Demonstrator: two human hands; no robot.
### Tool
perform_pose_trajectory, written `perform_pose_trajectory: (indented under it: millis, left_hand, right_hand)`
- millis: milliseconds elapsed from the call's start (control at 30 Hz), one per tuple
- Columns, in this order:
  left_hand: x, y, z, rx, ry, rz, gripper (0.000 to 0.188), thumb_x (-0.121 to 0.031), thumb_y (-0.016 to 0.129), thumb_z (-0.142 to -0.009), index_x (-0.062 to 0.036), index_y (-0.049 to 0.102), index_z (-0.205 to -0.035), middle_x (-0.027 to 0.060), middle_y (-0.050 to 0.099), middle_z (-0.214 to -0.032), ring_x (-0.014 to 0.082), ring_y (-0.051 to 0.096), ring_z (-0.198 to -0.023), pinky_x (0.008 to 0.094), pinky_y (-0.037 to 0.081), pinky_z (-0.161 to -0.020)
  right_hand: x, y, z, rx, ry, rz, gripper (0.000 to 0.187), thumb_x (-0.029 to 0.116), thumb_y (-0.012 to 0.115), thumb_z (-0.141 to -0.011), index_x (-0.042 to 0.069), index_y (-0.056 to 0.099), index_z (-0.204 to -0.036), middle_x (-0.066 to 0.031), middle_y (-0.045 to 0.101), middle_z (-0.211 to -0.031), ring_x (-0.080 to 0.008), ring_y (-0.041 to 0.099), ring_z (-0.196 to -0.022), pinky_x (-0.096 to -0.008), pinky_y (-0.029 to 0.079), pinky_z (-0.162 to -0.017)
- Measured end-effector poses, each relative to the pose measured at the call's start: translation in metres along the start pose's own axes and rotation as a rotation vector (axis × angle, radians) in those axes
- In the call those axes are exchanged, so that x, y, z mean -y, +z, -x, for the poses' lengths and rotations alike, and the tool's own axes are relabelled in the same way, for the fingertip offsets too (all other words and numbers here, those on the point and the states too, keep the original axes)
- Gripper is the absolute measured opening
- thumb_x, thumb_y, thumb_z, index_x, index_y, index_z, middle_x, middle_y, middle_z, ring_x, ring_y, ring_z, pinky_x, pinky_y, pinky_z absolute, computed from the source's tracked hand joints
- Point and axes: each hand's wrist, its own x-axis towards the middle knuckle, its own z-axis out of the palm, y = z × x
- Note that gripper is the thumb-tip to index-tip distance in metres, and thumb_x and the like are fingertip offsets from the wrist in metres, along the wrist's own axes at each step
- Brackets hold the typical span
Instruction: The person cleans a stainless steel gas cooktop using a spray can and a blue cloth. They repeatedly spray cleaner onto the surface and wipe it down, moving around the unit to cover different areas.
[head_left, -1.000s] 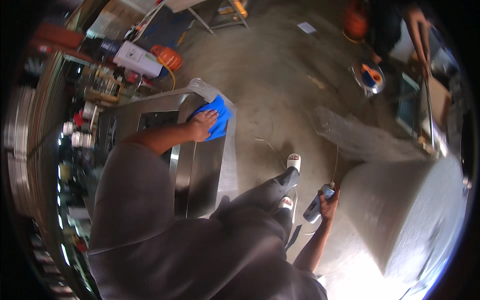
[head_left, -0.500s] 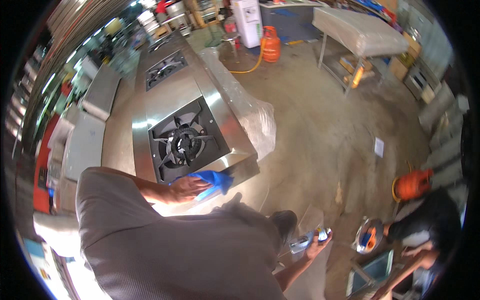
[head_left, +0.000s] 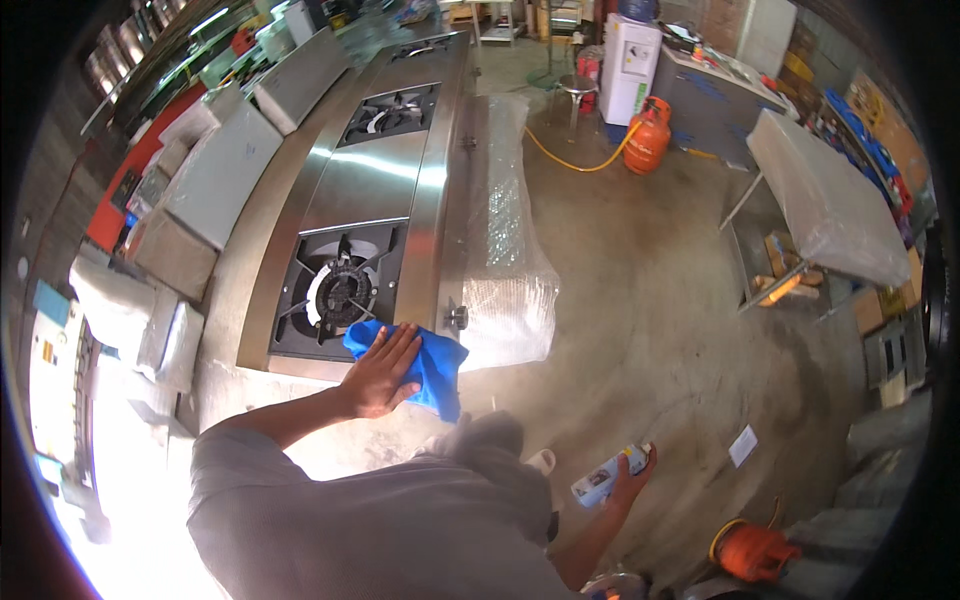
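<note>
My left hand presses a blue cloth against the near right corner of a long stainless steel gas stove. Its fingers lie over the cloth, and part of the cloth hangs down past the stove's front edge. Just beyond the fingers is the nearest burner, with a black pan support in a dark square tray. A control knob sticks out from the stove's right side, close to the cloth. Out to the right, my right hand is wrapped round a light blue spray can, held tilted above the floor.
Clear plastic wrap lies along the stove's right side. An orange gas cylinder with a yellow hose stands near a white water dispenser. A wrapped table is at the right; another orange cylinder lies lower right.
The view has turned, so the stove stands more upright in it. My left hand and the cloth have come onto the stove's corner beside the burner. The co-worker at lower right has left the view.
</note>
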Motion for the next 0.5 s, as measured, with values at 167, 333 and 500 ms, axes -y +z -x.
perform_pose_trajectory:
  millis: [167,333,500]
  left_hand:
    - [-0.025,-0.001,-0.046,0.004,-0.263,0.043,0.081,-0.042,0.050,-0.106,0.0138,0.023,-0.158,0.0354,0.015,-0.168,0.0469,0.011,-0.160,0.0579,0.009,-0.129]
    - [0.000,0.003,-0.140,-0.005,-0.531,-0.144,0.083,-0.022,0.059,-0.093,0.0159,0.022,-0.157,0.0349,0.016,-0.168,0.0471,0.012,-0.160,0.0549,0.009,-0.131]
    - [0.075,-0.007,-0.238,-0.091,-0.627,-0.120,0.080,-0.008,0.054,-0.088,0.0178,0.022,-0.157,0.0371,0.016,-0.167,0.0480,0.015,-0.159,0.0542,0.013,-0.131]
  right_hand:
    - [0.055,0.032,-0.109,0.211,-0.001,0.049,0.076,-0.001,0.072,-0.091,0.016,0.040,-0.157,-0.0118,0.050,-0.143,-0.0249,0.053,-0.120,-0.0384,0.047,-0.104]
    - [0.094,0.132,-0.211,0.386,-0.058,0.112,0.075,-0.001,0.073,-0.090,0.014,0.041,-0.156,-0.0104,0.056,-0.132,-0.0215,0.057,-0.112,-0.0351,0.051,-0.098]
    - [0.126,0.236,-0.293,0.582,-0.068,0.236,0.076,-0.001,0.074,-0.088,0.014,0.042,-0.154,-0.0097,0.061,-0.123,-0.0204,0.061,-0.106,-0.0350,0.053,-0.093]
